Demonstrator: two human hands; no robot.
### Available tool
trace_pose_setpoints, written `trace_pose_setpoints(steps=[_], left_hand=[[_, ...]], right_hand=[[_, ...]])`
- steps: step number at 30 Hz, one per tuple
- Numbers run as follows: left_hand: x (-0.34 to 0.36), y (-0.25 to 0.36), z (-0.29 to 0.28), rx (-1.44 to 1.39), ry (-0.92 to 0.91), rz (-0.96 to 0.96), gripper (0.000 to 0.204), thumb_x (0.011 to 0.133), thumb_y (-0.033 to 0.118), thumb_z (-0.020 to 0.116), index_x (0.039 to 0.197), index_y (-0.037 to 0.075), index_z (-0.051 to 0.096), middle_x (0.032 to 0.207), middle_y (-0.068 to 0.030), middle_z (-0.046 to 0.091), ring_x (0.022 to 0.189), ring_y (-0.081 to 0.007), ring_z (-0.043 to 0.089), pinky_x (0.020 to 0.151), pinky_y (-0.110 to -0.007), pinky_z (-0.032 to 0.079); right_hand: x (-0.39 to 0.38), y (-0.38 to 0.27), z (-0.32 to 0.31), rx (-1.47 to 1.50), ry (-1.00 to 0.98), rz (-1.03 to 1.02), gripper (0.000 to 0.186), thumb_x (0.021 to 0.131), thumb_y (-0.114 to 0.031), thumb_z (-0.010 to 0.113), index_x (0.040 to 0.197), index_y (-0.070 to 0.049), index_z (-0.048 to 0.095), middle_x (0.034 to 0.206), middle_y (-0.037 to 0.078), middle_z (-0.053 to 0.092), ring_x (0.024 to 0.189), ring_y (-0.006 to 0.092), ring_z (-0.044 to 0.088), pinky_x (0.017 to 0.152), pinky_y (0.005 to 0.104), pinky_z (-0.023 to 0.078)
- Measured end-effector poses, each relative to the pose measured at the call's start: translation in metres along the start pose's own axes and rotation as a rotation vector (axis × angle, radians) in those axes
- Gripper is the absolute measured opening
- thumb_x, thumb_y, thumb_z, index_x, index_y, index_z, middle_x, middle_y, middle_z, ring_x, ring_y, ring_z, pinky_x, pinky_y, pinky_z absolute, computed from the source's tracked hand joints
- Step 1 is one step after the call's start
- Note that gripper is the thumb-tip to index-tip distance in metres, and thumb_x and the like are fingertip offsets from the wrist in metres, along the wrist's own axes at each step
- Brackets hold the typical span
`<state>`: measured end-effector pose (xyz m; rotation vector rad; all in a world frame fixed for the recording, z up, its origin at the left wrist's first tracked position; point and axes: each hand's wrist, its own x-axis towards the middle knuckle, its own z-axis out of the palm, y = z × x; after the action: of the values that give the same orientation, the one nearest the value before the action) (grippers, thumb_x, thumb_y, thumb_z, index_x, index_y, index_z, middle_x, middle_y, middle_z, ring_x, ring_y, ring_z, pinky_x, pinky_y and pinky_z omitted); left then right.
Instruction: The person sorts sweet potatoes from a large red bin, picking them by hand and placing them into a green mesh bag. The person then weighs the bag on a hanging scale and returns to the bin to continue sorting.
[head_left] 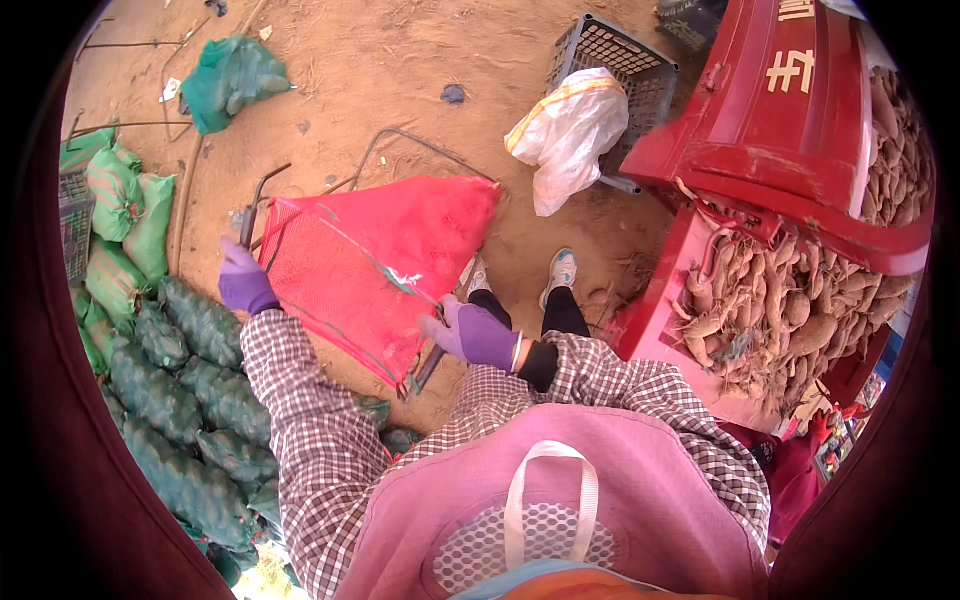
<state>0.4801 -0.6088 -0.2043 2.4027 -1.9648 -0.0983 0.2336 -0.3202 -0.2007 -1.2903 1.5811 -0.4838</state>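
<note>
A red mesh bag [390, 255] is spread wide in front of me, over a thin metal rod frame [400, 133] that shows past its far edge. At the bag's left corner my left hand [247, 280], in a purple glove, is closed on a dark handle of the frame. My right hand [480, 335], gloved the same, is closed at the bag's near right edge beside another dark handle [430, 368]. The fingers' exact grip there is partly hidden. A green and white tie lies across the bag.
Filled dark green mesh sacks [205, 400] and light green sacks [118, 195] lie at left. A green bag [235, 82] rests on the dirt ground. Far ahead stands a grey crate [640, 70] with a white sack [575, 125]. At right, a red vehicle bed [660, 290] holds sweet potatoes [790, 310].
</note>
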Motion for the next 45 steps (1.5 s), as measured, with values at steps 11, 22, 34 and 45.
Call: trace_pose_setpoints(steps=[11, 22, 34, 45], left_hand=[[0.018, -0.050, 0.022, 0.030, 0.217, 0.051, 0.052, 0.102, 0.041, 0.036, 0.102, -0.001, 0.067, 0.088, -0.0232, 0.069, 0.069, -0.0435, 0.062, 0.065, -0.050, 0.049], [0.026, -0.074, 0.028, 0.043, 0.279, 0.103, 0.042, 0.102, 0.033, 0.035, 0.108, -0.002, 0.058, 0.095, -0.0231, 0.070, 0.075, -0.0414, 0.065, 0.065, -0.046, 0.049], [0.010, -0.055, 0.022, 0.174, 0.271, -0.014, 0.073, 0.100, 0.056, 0.027, 0.115, -0.003, 0.068, 0.102, -0.0300, 0.067, 0.091, -0.0447, 0.064, 0.079, -0.051, 0.046], [0.026, -0.079, 0.035, 0.062, 0.245, 0.170, 0.066, 0.103, 0.050, 0.030, 0.100, -0.001, 0.071, 0.093, -0.0273, 0.069, 0.087, -0.0451, 0.065, 0.071, -0.051, 0.050]], right_hand=[[0.205, 0.300, -0.108, -0.229, 0.639, 0.902, 0.115, 0.064, -0.072, 0.075, 0.144, 0.000, 0.036, 0.142, 0.025, 0.045, 0.133, 0.0346, 0.043, 0.111, 0.0432, 0.034], [0.198, 0.448, -0.069, -0.238, 0.239, 0.734, 0.061, 0.090, -0.056, 0.051, 0.135, -0.014, 0.056, 0.123, 0.021, 0.064, 0.114, 0.0359, 0.062, 0.100, 0.0462, 0.046], [0.044, 0.369, 0.037, -0.352, 0.307, 1.008, 0.047, 0.093, -0.050, 0.047, 0.105, -0.013, 0.073, 0.095, 0.018, 0.072, 0.092, 0.0367, 0.069, 0.083, 0.0507, 0.051], [0.008, 0.251, 0.079, 0.027, 0.725, 1.118, 0.059, 0.091, -0.056, 0.053, 0.098, 0.000, 0.071, 0.088, 0.024, 0.070, 0.087, 0.0338, 0.070, 0.080, 0.0420, 0.053]])
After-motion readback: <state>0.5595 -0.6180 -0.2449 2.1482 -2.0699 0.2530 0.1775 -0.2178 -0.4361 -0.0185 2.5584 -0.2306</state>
